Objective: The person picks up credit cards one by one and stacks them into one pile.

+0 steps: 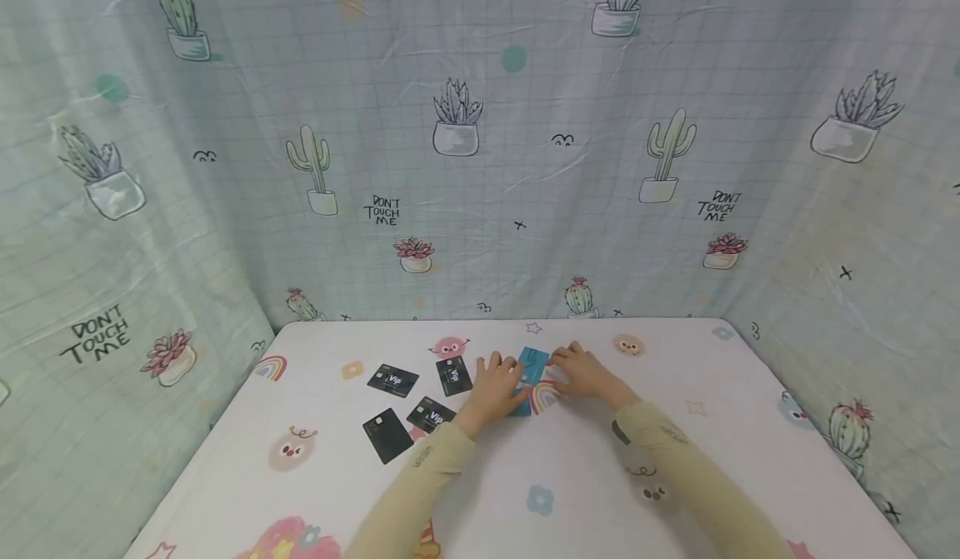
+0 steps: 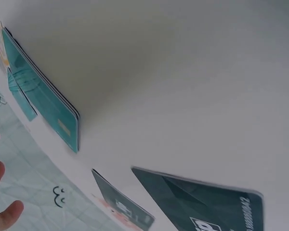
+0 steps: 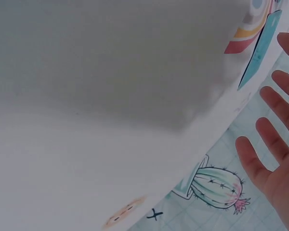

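Observation:
My left hand (image 1: 492,391) hovers over or rests on the table, relaxed fingers spread between the black and blue cards. A blue card (image 1: 535,362) lies just past its fingertips. Partly covered by that hand is a second blue card (image 1: 522,407), which in the left wrist view tops a thin stack (image 2: 45,91). To the right, my right hand (image 1: 590,374) has its fingers close to the upper blue card; whether they touch is unclear. The right wrist view shows this hand (image 3: 284,163) with fingers spread, holding nothing, near a blue card (image 3: 261,50).
Several black cards lie to the left of my left hand, among them a card printed Vip (image 1: 393,381), one beside the fingers (image 1: 454,376) and a plainer one (image 1: 387,436). The white table (image 1: 600,492) bears printed cartoons. A cactus-patterned curtain (image 1: 495,184) surrounds its back and sides.

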Motion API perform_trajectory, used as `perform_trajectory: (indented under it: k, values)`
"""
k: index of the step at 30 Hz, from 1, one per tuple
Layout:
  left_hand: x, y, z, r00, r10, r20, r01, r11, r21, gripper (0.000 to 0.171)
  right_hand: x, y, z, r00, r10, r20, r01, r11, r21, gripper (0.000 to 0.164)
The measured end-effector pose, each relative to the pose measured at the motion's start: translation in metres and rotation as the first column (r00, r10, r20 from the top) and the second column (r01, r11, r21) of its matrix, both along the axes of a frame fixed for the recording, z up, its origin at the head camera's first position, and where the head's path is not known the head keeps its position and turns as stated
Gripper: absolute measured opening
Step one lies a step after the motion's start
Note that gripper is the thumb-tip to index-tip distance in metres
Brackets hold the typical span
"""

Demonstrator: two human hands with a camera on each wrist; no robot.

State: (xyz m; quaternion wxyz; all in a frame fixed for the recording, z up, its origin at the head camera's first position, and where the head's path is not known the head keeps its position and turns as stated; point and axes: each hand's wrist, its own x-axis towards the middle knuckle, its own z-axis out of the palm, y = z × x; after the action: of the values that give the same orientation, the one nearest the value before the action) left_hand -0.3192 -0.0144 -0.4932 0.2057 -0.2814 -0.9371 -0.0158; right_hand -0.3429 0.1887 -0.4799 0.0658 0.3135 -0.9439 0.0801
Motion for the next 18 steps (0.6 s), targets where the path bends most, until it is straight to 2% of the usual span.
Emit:
perform_trajectory:
  k: [9,14,18]
  values:
    - [-0.001,0.014,0.005,0.998,0.058,-0.027,-0.057,0.998,0.012,0.042,-0.006,-0.006,0.007,0.997,-0.063,0.041,0.064,0.998,-0.008,0.039]
    - [-0.002,0.016,0.005,0.996,0.090,0.004,-0.090,0.995,0.037,0.045,-0.013,-0.009,0.008,0.993,-0.102,0.051,0.102,0.995,0.012,0.038]
    - [-0.003,0.016,0.003,0.993,0.117,0.019,-0.117,0.992,0.051,0.045,-0.018,-0.009,0.006,0.993,-0.116,0.027,0.116,0.993,0.029,0.037]
